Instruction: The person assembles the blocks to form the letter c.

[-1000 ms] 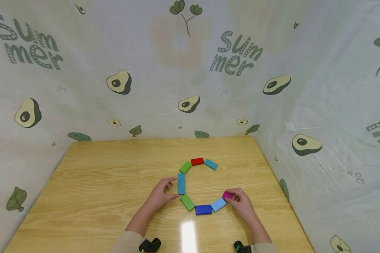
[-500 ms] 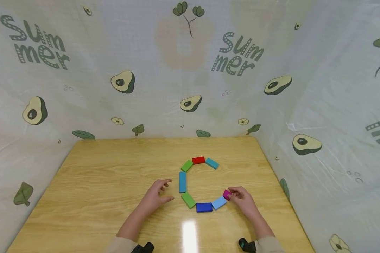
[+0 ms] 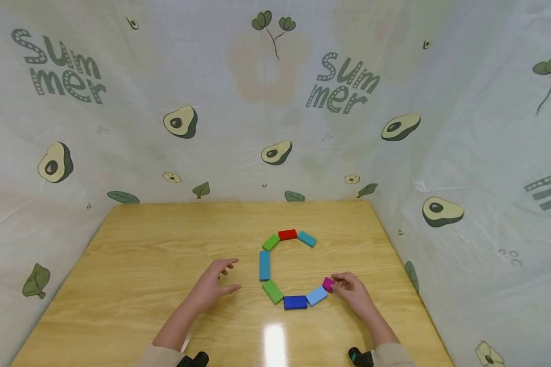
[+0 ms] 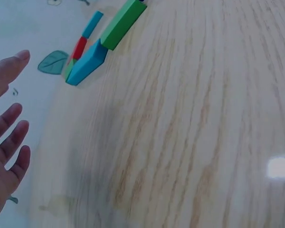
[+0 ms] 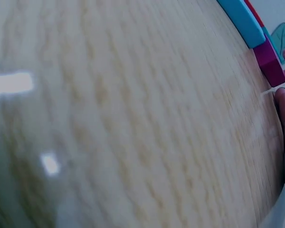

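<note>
Wooden-looking coloured blocks lie end to end in a C-shaped curve on the table. At its lower right end is a small magenta block (image 3: pixel 328 284), against a light blue block (image 3: pixel 317 295). My right hand (image 3: pixel 354 294) is beside the magenta block, thumb and fingers spread apart, fingertips right at its outer end. The curve runs on through a dark blue block (image 3: pixel 295 303), a green block (image 3: pixel 273 292) and a long blue block (image 3: pixel 264 265). Left of these, my left hand (image 3: pixel 210 286) hovers with fingers loosely spread, holding nothing.
At the curve's far end come a smaller green block (image 3: pixel 271 242), a red block (image 3: pixel 287 235) and another blue block (image 3: pixel 306 239). A printed cloth (image 3: pixel 229 153) hangs behind the wooden table (image 3: pixel 156 239) and along its sides.
My left hand has drawn back leftward from the long blue block. The right hand's fingers have loosened from the magenta block and shifted slightly right; the block stays in place.
</note>
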The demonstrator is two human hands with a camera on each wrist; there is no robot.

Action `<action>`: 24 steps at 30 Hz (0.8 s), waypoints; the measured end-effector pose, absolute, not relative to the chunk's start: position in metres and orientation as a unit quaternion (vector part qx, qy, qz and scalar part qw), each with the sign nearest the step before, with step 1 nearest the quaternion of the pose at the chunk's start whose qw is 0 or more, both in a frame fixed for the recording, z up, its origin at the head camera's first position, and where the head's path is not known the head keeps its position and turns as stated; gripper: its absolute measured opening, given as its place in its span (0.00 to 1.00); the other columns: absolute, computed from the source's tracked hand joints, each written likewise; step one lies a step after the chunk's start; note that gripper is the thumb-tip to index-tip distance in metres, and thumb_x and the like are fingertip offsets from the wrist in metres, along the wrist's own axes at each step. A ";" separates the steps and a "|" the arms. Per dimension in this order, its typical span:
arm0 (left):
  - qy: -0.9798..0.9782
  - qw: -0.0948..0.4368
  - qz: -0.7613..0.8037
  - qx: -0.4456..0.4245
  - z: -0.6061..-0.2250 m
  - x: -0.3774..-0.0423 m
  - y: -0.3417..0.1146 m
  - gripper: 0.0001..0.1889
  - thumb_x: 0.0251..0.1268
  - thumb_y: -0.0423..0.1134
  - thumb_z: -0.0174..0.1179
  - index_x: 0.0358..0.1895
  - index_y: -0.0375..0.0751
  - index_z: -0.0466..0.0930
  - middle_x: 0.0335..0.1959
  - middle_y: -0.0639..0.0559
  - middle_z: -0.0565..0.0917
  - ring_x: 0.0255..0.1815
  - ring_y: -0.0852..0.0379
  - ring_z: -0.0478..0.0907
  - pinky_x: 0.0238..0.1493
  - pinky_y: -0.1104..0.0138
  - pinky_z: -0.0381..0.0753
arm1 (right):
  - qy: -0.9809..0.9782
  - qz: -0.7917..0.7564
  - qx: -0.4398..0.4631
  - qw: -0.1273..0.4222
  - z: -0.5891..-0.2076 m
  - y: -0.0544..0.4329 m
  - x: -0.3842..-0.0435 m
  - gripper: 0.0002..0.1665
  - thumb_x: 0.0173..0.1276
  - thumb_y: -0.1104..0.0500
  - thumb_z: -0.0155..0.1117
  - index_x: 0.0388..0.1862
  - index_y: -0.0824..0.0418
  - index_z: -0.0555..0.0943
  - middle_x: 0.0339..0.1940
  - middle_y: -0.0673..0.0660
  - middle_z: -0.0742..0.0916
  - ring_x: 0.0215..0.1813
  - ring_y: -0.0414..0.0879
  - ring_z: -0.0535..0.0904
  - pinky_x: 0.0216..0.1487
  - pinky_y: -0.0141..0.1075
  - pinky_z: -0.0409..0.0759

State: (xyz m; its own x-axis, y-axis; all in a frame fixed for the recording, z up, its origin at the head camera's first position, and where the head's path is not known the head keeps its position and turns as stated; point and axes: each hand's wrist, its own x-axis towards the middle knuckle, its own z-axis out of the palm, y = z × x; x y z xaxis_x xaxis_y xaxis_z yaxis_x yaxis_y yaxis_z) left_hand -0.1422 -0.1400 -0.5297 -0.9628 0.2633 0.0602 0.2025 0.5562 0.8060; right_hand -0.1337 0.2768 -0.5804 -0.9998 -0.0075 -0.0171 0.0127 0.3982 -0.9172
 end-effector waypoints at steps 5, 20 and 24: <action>0.885 0.040 0.446 0.130 -0.528 -0.147 -0.144 0.34 0.54 0.36 0.73 0.67 0.41 0.72 0.55 0.42 0.75 0.51 0.42 0.72 0.52 0.49 0.73 | 0.843 -0.537 0.005 0.025 -0.574 0.270 -0.126 0.17 0.61 0.70 0.69 0.51 0.69 0.82 0.42 0.58 0.81 0.37 0.43 0.73 0.38 0.31 0.74; 0.930 0.020 0.310 0.195 -0.502 -0.160 -0.152 0.35 0.51 0.40 0.76 0.65 0.44 0.73 0.53 0.47 0.76 0.50 0.47 0.76 0.49 0.53 0.77 | 0.896 -0.419 -0.119 0.084 -0.540 0.277 -0.141 0.23 0.62 0.61 0.71 0.56 0.66 0.80 0.47 0.57 0.80 0.46 0.52 0.75 0.48 0.43 0.76; 0.939 -0.015 0.251 0.233 -0.492 -0.162 -0.154 0.35 0.48 0.42 0.77 0.63 0.44 0.74 0.54 0.48 0.77 0.53 0.46 0.76 0.53 0.51 0.76 | 0.926 -0.346 -0.149 0.016 -0.524 0.274 -0.148 0.22 0.60 0.62 0.73 0.54 0.63 0.81 0.52 0.56 0.80 0.55 0.59 0.75 0.56 0.57 0.72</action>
State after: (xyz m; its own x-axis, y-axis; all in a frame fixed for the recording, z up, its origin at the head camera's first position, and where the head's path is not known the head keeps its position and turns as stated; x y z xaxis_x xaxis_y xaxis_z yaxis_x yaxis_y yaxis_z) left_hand -0.1620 -0.1543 -0.4924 -0.8914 0.4293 0.1451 0.4444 0.7656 0.4651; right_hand -0.1479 0.2736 -0.5237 -0.9550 -0.2874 0.0736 -0.2654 0.7166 -0.6450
